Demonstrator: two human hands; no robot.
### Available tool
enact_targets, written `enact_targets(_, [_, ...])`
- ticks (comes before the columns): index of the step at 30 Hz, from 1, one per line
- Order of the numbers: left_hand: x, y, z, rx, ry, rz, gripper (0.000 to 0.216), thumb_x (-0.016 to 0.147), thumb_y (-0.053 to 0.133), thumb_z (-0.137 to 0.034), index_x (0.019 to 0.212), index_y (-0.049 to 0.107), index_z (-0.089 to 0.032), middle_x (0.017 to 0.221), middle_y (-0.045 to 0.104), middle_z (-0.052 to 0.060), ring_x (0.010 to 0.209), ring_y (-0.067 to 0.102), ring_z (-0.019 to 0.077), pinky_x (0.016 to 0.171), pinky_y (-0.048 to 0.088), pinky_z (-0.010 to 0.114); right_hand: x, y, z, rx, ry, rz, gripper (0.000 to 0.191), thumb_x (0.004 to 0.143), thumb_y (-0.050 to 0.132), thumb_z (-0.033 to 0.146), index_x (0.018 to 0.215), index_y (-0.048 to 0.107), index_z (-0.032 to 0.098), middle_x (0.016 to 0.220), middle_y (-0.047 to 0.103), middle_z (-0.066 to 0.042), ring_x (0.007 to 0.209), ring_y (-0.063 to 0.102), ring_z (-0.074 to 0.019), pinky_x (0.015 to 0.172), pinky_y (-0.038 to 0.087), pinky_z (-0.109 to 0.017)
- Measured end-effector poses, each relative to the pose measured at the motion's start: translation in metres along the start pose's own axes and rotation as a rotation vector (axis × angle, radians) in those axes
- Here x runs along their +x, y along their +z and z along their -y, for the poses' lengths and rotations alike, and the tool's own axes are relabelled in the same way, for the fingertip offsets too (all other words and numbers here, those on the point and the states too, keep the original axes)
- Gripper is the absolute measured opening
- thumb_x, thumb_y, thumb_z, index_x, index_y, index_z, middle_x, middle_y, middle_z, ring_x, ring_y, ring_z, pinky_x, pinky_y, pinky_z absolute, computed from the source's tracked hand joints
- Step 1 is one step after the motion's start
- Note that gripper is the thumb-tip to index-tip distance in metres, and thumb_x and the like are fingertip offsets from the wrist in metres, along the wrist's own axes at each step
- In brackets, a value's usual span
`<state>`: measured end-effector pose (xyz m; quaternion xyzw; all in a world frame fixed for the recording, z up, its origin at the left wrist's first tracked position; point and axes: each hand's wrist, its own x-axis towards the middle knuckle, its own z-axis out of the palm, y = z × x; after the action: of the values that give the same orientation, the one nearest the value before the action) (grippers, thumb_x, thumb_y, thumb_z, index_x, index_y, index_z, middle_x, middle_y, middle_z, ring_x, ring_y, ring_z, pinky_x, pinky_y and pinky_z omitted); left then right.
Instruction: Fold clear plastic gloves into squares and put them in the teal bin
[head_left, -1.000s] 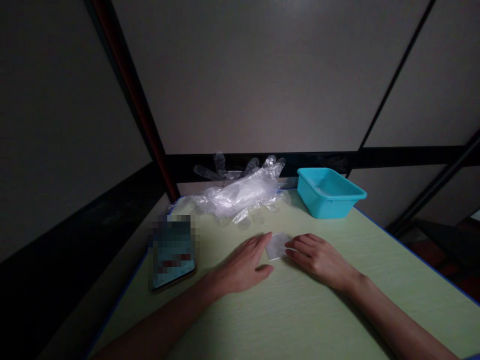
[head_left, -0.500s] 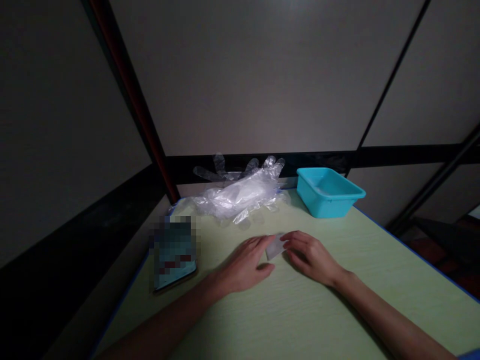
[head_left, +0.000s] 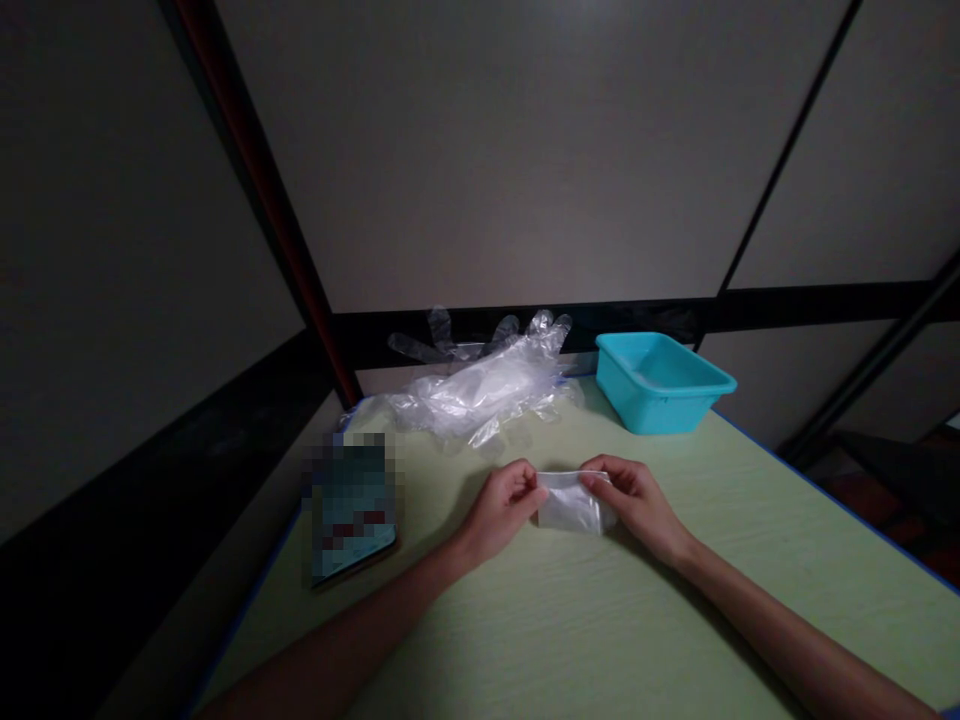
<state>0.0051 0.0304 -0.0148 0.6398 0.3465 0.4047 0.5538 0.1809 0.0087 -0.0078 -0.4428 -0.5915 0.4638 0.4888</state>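
Observation:
A small rectangle of thin clear plastic [head_left: 571, 507], folded flat with a whitish band along its top edge, is held just over the table between my hands. Whether it is a folded glove or a little bag I cannot tell. My left hand [head_left: 504, 510] pinches its upper left corner between thumb and curled fingers. At the upper right, my right hand [head_left: 637, 500] grips the same top edge, thumb in front and fingers behind. Beyond my hands lies a loose pile of clear disposable plastic gloves [head_left: 487, 390], some fingers sticking up against the wall.
A turquoise plastic basket [head_left: 667, 412] stands at the back right of the pale green table [head_left: 480, 650]. On the left, a phone-like device [head_left: 352, 520] with a blurred-out screen is propped up. Dark-banded panels [head_left: 525, 180] rise behind the table.
Both hands have gone from lying loosely around the plastic on the table to pinching its top corners. The plastic now faces me, with its front showing.

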Motion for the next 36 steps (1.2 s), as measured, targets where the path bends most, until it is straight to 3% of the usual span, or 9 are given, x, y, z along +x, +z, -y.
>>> enact_targets(6, [0.000,0.001,-0.005,-0.088,-0.050,-0.002,0.021,0.063,0.059,-0.028,0.059,0.043,-0.016,0.053,0.049,-0.004,0.050,0.048,0.0082,0.049,0.038,0.019,0.001,0.001,0.003,0.058,0.050,-0.080,0.033,0.064,0.062,0.045,0.064,0.056,0.013,0.050,0.048,0.003,0.044,0.038,-0.0076,0.043,0.026,-0.021])
enact_targets(14, [0.001,0.001,-0.003,-0.095,-0.073,0.029,0.022,0.063,0.060,-0.030,0.059,0.044,-0.015,0.053,0.052,-0.003,0.050,0.050,0.0086,0.049,0.039,0.019,0.000,0.003,-0.002,0.014,0.003,-0.150,0.032,0.065,0.062,0.045,0.060,0.053,0.015,0.051,0.047,0.003,0.046,0.040,-0.0083,0.043,0.028,-0.021])
enact_targets(20, [0.003,-0.001,-0.003,-0.102,-0.084,-0.023,0.018,0.061,0.059,-0.026,0.057,0.045,-0.015,0.049,0.052,-0.004,0.046,0.049,0.0080,0.047,0.037,0.019,0.002,0.003,-0.006,0.164,0.102,-0.106,0.031,0.066,0.063,0.041,0.075,0.057,0.012,0.060,0.056,0.001,0.050,0.046,-0.0099,0.048,0.033,-0.022])
enact_targets(25, [0.004,-0.002,-0.004,-0.101,-0.082,-0.055,0.017,0.061,0.058,-0.025,0.057,0.045,-0.015,0.048,0.053,-0.003,0.045,0.049,0.0081,0.046,0.037,0.019,0.001,0.000,-0.006,0.306,0.044,-0.082,0.026,0.072,0.060,0.034,0.092,0.051,0.020,0.061,0.056,0.005,0.051,0.048,-0.0098,0.047,0.033,-0.020])
enact_targets(30, [0.006,-0.003,-0.003,-0.108,-0.076,-0.075,0.016,0.061,0.058,-0.025,0.057,0.046,-0.015,0.047,0.052,-0.003,0.045,0.048,0.0081,0.046,0.036,0.018,0.000,0.001,-0.007,0.313,0.027,-0.027,0.023,0.067,0.066,0.028,0.086,0.059,0.018,0.070,0.062,0.002,0.057,0.051,-0.0089,0.052,0.036,-0.020])
enact_targets(36, [0.007,-0.004,0.000,-0.112,-0.080,-0.056,0.016,0.060,0.058,-0.025,0.058,0.045,-0.015,0.048,0.053,-0.003,0.045,0.049,0.0084,0.046,0.037,0.019,0.001,0.002,-0.006,0.239,0.073,-0.063,0.023,0.060,0.070,0.024,0.081,0.067,0.015,0.070,0.065,-0.001,0.058,0.052,-0.0092,0.055,0.038,-0.021])
